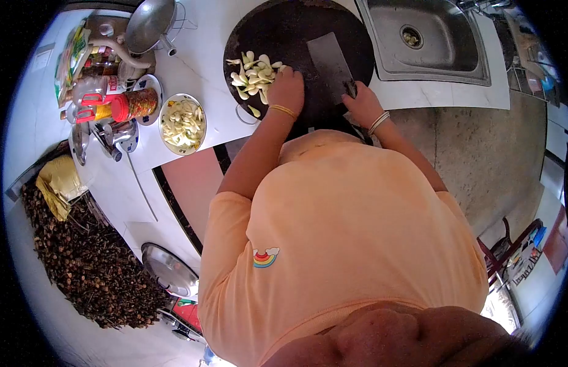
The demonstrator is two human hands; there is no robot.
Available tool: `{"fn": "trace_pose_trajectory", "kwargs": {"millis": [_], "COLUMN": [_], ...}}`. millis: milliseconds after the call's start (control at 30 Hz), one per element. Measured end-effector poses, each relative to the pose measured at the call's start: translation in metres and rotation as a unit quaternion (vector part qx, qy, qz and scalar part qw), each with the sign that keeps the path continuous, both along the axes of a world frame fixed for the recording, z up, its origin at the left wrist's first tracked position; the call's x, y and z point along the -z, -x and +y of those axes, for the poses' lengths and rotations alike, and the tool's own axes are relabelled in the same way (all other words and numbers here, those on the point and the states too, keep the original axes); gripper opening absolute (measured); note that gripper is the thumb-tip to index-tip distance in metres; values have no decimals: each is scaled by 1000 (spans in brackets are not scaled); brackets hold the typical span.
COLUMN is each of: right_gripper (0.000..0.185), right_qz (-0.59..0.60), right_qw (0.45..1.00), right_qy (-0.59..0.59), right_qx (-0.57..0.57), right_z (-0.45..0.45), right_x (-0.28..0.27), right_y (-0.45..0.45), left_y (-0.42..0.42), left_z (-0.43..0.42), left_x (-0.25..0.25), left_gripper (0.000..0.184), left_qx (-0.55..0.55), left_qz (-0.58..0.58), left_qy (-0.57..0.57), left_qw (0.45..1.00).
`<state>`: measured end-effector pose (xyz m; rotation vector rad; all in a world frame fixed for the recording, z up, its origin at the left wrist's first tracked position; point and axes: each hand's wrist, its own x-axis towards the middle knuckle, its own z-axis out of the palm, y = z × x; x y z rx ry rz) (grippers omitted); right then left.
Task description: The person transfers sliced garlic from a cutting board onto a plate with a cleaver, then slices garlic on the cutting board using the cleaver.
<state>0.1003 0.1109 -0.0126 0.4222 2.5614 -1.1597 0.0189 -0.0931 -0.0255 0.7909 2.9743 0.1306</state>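
Observation:
A cleaver (330, 66) lies with its broad blade over the round dark chopping board (265, 27), and my right hand (362, 105) is closed around its handle. My left hand (286, 90) rests at the right edge of a pile of peeled garlic cloves (254, 74) on the board. Its fingers are curled down, and whatever they pinch is hidden beneath them. One loose clove (254, 111) sits below the pile, near the board's rim. To the left stands a patterned bowl (163, 136) filled with pale pieces that look like garlic.
A steel sink (440, 76) is set into the counter on the right. At left are a metal pan (150, 27), a red-lidded jar (137, 104), bottles and ladles (81, 140). Firewood (88, 263) is heaped on the floor, beside a metal basin (169, 269).

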Motion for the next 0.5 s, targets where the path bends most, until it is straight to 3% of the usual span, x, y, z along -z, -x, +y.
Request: {"fn": "trace_pose_trajectory", "kwargs": {"millis": [100,233,333,500], "right_gripper": [36,38,38,38], "right_qz": [-15,5,-12,-1], "right_qw": [1000,1000,1000,1000], "right_qy": [5,-4,3,7], "right_qx": [3,2,12,7], "right_z": [-3,-1,-2,1], "right_x": [-8,-2,-4,3], "right_y": [2,-3,2,-1], "left_y": [13,10,6,15], "left_z": [5,-16,-19,-6], "left_x": [-1,-30,-18,-13], "left_gripper": [14,18,16,21], "left_qx": [-49,-114,-85,-48], "left_qz": [-79,-115,-124,-77], "left_qy": [-84,-74,0,-114], "left_qw": [992,984,989,989]}}
